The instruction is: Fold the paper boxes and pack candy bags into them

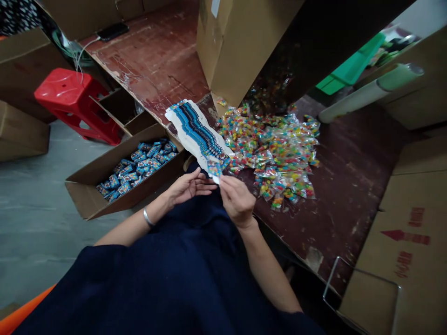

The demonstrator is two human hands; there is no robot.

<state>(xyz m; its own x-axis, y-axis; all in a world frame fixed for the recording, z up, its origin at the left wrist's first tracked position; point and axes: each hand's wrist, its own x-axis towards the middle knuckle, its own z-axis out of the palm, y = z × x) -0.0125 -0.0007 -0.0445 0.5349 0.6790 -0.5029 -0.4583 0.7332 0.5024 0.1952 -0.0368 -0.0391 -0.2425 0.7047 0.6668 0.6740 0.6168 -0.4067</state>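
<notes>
Between thumb and fingers my right hand [239,199] pinches a small printed blue candy box [214,167], which looks flat. My left hand [190,187] is beside it, palm up with the fingers stretched out and nothing in it. Just beyond both hands, overlapping rows of flat blue boxes [199,128] lie on a white sheet at the table edge. To the right of them is a heap of clear bags of colourful candies [275,151]. Left of my left hand, a long cardboard carton [118,172] holds many filled blue boxes [136,167].
A red plastic stool [78,100] stands on the floor at the left. A tall cardboard box [240,46] rises from the red-brown table [157,56]. A phone [113,31] lies at the far edge. At the right are a pale roll [363,95], a green bin [352,65] and a carton [412,223].
</notes>
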